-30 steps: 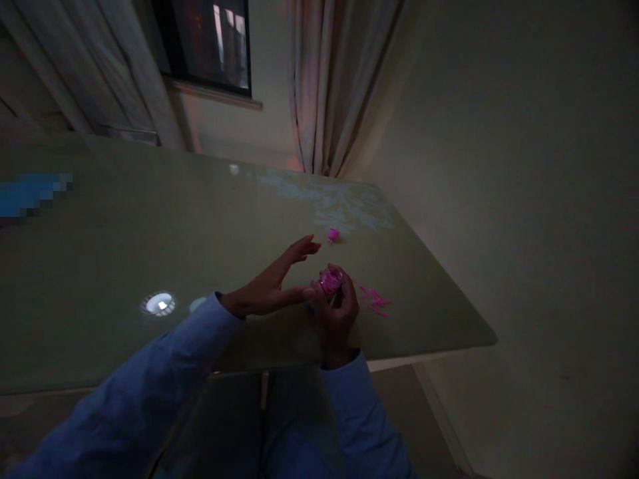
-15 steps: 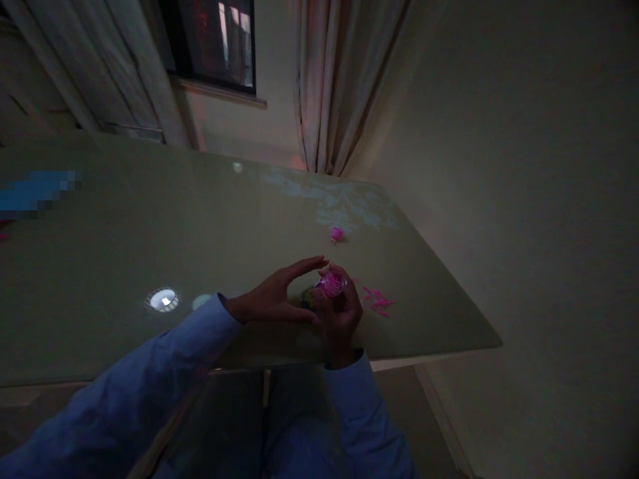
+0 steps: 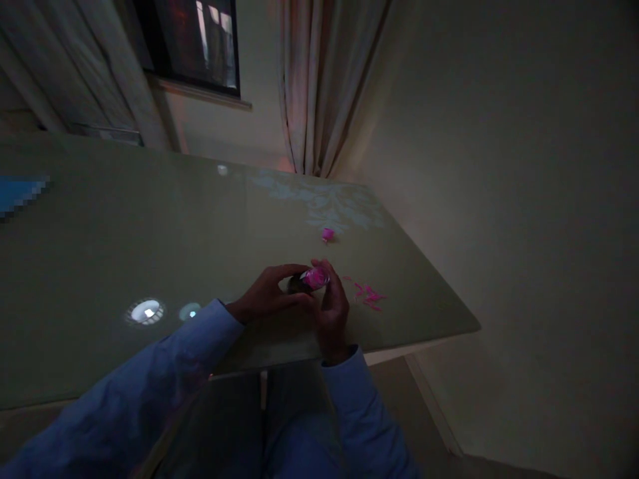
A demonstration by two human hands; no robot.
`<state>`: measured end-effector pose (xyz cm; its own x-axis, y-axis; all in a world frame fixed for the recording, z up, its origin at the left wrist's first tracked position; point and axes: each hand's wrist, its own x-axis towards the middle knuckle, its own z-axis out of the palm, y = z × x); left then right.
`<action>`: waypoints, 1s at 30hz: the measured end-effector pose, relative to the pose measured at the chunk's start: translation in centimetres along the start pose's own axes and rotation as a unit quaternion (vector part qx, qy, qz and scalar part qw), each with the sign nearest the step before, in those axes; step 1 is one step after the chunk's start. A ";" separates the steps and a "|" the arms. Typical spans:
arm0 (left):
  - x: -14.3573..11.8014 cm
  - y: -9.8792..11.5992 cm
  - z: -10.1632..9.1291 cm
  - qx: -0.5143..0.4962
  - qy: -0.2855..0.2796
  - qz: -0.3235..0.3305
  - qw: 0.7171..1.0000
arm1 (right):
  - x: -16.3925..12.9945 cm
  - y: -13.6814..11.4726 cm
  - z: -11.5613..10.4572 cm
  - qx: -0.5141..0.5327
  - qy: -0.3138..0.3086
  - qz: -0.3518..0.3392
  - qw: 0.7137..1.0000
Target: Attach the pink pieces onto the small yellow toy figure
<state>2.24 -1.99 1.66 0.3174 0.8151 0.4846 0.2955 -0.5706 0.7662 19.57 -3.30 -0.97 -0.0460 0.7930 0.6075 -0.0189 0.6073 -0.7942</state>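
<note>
2 hands (image 3: 299,299), 1 pink bottle (image 3: 314,278), 1 pink cap (image 3: 327,233), 1 pile pink bits (image 3: 368,295).

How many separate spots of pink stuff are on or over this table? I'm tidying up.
3: a pink object held between both hands, a small pink piece farther back, and scattered pink bits to the right. Dim light may hide more.

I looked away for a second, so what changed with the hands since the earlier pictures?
The left hand, open a second ago, closed in onto the pink object held by the right hand. The loose pink piece and pink scraps stayed on the table.
</note>
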 end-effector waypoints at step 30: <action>0.8 -0.8 -0.3 0.008 0.044 -0.055 0.997 | 3.4 1.4 -23.1 -0.496 -0.224 0.078 0.836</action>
<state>1.99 -0.85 1.52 0.2015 0.8781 0.4340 0.3390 -0.4782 0.8102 42.46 1.38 0.32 -0.3449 0.9032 0.2556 0.8482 0.4165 -0.3273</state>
